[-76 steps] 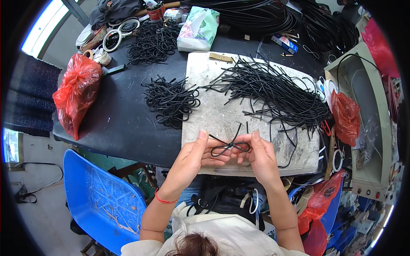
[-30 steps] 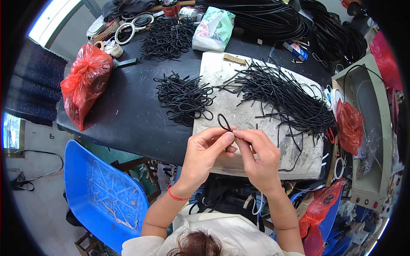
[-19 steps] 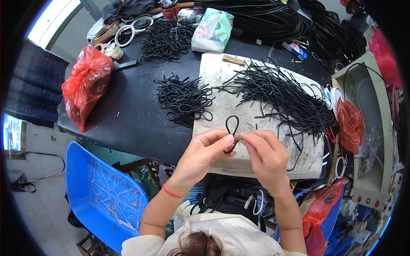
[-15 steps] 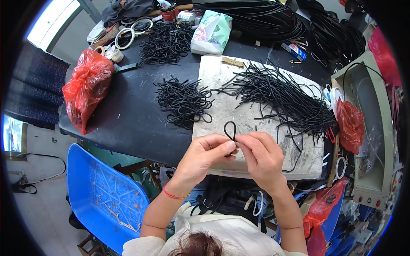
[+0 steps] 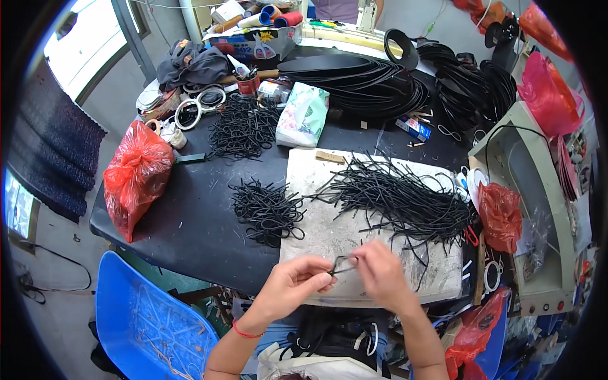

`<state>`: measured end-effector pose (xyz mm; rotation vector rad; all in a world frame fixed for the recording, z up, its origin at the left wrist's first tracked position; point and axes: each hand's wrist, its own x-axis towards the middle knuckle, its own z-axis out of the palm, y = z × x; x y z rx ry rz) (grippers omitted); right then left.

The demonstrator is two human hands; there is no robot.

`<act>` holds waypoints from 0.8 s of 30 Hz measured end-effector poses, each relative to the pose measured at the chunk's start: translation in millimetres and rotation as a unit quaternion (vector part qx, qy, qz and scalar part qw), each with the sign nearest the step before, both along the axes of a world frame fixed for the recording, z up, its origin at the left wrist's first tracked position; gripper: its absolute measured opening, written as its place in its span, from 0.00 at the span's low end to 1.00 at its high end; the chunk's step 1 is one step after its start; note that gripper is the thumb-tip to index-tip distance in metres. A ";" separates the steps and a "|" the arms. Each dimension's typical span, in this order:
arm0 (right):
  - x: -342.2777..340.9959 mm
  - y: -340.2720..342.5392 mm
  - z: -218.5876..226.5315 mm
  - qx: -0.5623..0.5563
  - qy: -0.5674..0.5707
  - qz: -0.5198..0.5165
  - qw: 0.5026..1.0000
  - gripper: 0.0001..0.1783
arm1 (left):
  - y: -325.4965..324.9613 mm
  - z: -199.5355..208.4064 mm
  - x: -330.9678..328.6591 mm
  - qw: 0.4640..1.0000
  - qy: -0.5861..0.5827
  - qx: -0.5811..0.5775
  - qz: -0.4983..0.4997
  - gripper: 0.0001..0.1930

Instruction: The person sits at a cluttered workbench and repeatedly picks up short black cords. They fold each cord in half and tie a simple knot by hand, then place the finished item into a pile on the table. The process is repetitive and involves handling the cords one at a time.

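Observation:
A short black cord (image 5: 345, 270), bent into a loop, spans the small gap between my two hands over the near part of a stained white board (image 5: 316, 250). My left hand (image 5: 296, 286) pinches one end between thumb and fingers. At the loop's other side, the closed fingers of my right hand (image 5: 381, 273) grip the cord, slightly blurred by motion. Beyond my hands a large heap of loose black cords (image 5: 405, 199) lies across the board. A smaller pile of looped black cords (image 5: 266, 212) lies left of it, partly on the board's edge.
Another pile of black cords (image 5: 244, 126) lies farther back, beside a tissue pack (image 5: 303, 114). A red plastic bag (image 5: 138, 177) stands at the table's left. Coiled black strips (image 5: 367, 88) fill the back. A blue bin (image 5: 145, 316) sits below left; a grey machine (image 5: 538, 215) stands right.
The loop stood upright above my fingertips; now it stretches sideways between my hands. My right hand has moved slightly away from my left. The view has tilted up, showing more of the back.

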<state>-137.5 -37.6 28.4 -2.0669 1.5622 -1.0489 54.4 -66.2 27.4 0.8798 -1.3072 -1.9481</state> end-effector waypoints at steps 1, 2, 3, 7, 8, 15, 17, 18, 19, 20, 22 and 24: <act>8.7 5.8 5.1 0.048 -0.009 0.026 0.998 0.05 | -2.2 2.3 0.7 0.998 0.037 0.055 0.000 0.12; 13.6 7.3 6.6 0.049 -0.030 0.035 0.998 0.06 | -3.7 3.7 1.2 0.991 0.074 0.110 -0.001 0.13; 17.0 8.0 7.6 0.050 -0.051 0.043 0.997 0.07 | -4.9 -1.1 1.6 0.986 0.107 0.121 -0.036 0.16; 19.5 14.0 6.5 0.030 -0.059 0.043 0.997 0.10 | -9.6 -0.7 6.1 0.994 0.058 0.097 -0.008 0.14; 20.6 15.5 5.8 0.025 -0.054 0.042 0.997 0.11 | -9.0 -2.9 6.4 0.997 0.040 0.073 0.010 0.14; 22.4 27.7 13.6 0.324 -0.467 0.091 0.818 0.10 | 1.2 -8.5 0.2 0.998 -0.001 -0.002 0.070 0.12; 21.5 26.1 10.1 0.308 -0.470 0.054 0.825 0.10 | -0.2 -7.6 -0.5 0.996 0.023 0.029 0.084 0.11; 22.0 27.1 9.1 0.300 -0.471 0.036 0.829 0.10 | 1.8 -7.0 -1.1 0.995 0.036 0.040 0.088 0.11; 26.2 27.9 12.7 0.284 -0.423 -0.022 0.860 0.08 | 1.7 -6.3 -2.2 0.993 0.048 0.050 0.092 0.11; 28.6 25.9 8.1 0.233 -0.391 -0.030 0.890 0.07 | 1.7 -6.4 -3.3 0.992 0.061 0.060 0.097 0.11; 32.4 21.6 -3.3 0.127 -0.319 -0.043 0.938 0.05 | 3.0 -8.8 -5.3 0.988 0.078 0.070 0.112 0.11; 38.2 19.9 5.1 0.130 -0.284 -0.073 0.947 0.05 | 5.8 -9.3 -7.5 0.985 0.089 0.066 0.133 0.10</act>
